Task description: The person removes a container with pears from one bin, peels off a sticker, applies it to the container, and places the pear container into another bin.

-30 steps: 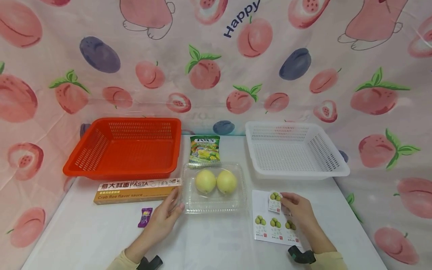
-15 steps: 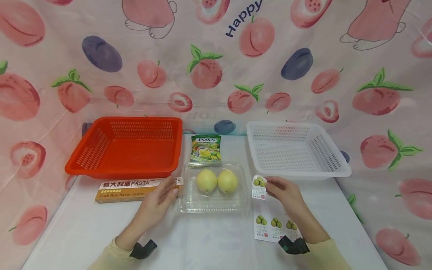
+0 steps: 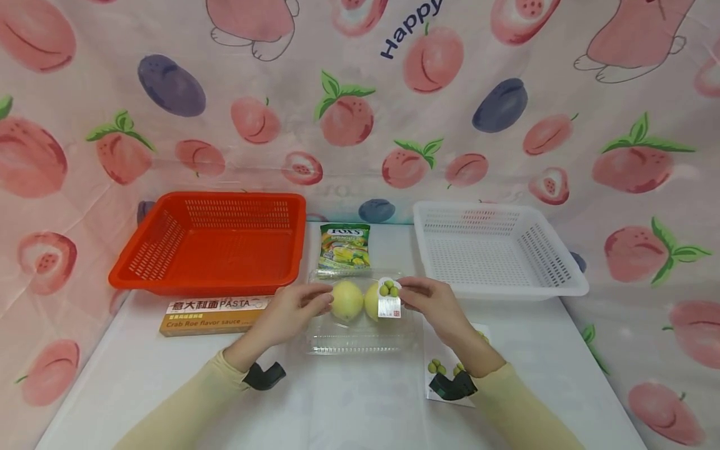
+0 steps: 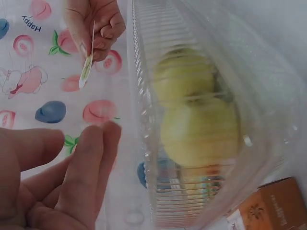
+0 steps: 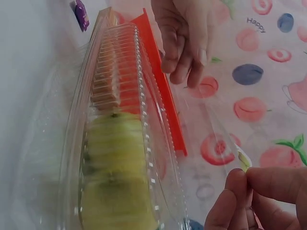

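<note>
While the left hand (image 3: 292,312) hovers, thumb and fingers apart, the clear plastic clamshell (image 3: 360,342) with two yellow-green fruits (image 3: 347,300) sits below, over which the right hand (image 3: 437,307) pinches a fruit-printed label (image 3: 389,307), seemingly being lined up, so gentle lowering and pressing seems called for.

Your head view is lit softly and evenly, with only faint shadows on the white tabletop (image 3: 360,406); where the light comes from, you cannot tell. Both wrist views look dimmer and greyer to you. Small glints dot the clear plastic clamshell (image 3: 360,342), the yellow-green fruits (image 4: 199,132) inside appear streaky and blurred, and the sticker's (image 3: 389,307) fine print is unreadable.
</note>
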The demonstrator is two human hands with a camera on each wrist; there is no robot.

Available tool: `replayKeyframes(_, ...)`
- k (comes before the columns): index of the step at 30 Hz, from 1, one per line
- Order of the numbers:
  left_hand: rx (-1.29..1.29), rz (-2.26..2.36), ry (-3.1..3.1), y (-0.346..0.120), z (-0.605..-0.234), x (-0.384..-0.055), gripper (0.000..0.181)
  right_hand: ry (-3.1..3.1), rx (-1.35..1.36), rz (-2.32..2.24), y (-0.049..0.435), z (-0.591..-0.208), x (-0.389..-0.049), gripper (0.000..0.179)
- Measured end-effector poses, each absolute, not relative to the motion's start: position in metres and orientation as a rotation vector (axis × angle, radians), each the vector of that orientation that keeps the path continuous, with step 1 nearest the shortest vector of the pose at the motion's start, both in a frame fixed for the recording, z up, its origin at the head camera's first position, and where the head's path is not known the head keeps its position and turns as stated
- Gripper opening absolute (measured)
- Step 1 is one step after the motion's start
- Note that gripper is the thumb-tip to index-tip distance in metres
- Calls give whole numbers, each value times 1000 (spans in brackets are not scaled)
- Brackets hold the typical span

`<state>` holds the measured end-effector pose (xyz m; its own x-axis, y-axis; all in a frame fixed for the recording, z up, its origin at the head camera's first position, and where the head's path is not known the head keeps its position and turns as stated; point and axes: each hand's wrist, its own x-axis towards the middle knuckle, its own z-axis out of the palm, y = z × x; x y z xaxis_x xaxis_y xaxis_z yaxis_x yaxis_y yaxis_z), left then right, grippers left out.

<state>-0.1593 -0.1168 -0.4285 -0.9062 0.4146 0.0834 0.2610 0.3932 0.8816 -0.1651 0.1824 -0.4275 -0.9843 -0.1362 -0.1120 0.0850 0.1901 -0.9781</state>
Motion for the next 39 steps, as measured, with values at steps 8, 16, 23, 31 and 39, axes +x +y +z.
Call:
replayKeyframes(8,535,1357,2343,-100,-416,-188,25,2245,12,-1875,161,-429,-178,31)
replayKeyframes(16,541,1192,2369,-84,-416,-206,19,2232,73,-1919,144,-432,-186,28)
replayKeyframes(23,451,1241,2345,-80,-418,-211,16,2246,72,-1929,135,-432,-188,28)
replayKeyframes(31,483,1157,2369,-77,-418,-222,22,2315,30,-1845,134,-436,-196,28)
replayKeyframes(39,531,998,2398,-71,-419,-229,22,2402,58,-1698,134,-436,-205,28)
